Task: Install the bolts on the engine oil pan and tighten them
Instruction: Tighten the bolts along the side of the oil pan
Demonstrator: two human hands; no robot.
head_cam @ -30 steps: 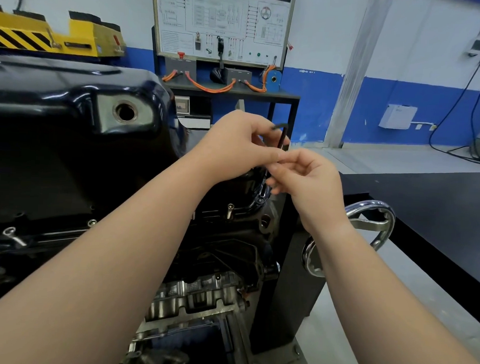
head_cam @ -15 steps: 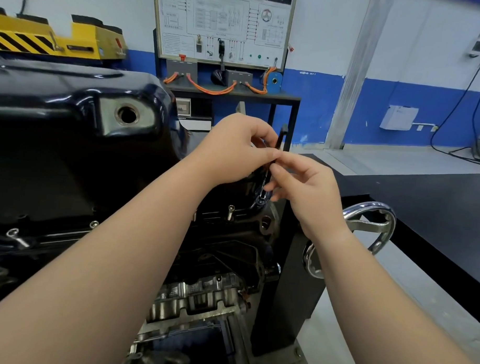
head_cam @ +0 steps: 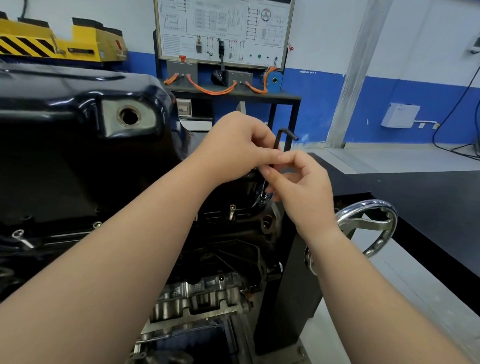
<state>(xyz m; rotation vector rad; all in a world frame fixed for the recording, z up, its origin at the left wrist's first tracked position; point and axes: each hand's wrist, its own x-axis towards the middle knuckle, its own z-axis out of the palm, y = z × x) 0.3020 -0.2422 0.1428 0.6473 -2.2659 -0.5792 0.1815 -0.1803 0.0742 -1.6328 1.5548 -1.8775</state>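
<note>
Your fingers on both hands are clamped on one black hex key [head_cam: 278,141]. Your left hand [head_cam: 234,146] curls its fingers round the upright shaft just under the bend, with the thumb laid forward against it. Your right hand [head_cam: 301,189] pinches the shaft lower down between thumb and forefinger, its other fingers loosely curled beneath. The two hands touch where the thumbs meet.

The key stands nearly upright, its short arm pointing right. Its lower end reaches down to a corner bolt [head_cam: 263,200] on the rim of the oil pan [head_cam: 57,148]; how deep the tip sits there is lost in shadow.

The pan is glossy black and fills the left of your view, with an open drain hole [head_cam: 129,116] in its side. It sits on top of the engine [head_cam: 202,295]. Along the rim nearer you, a raised bolt [head_cam: 232,208] stands proud, and two more bolts [head_cam: 97,225] show further left.

A chrome handwheel [head_cam: 368,219] sticks out just right of your right wrist, and a dark tabletop [head_cam: 423,202] lies beyond it. Behind stands a wiring board [head_cam: 222,26] with orange cables [head_cam: 209,89]. A yellow machine [head_cam: 56,44] with black stripes is at far left. The wall [head_cam: 333,35] is white above a blue band and carries a white box [head_cam: 400,115].
</note>
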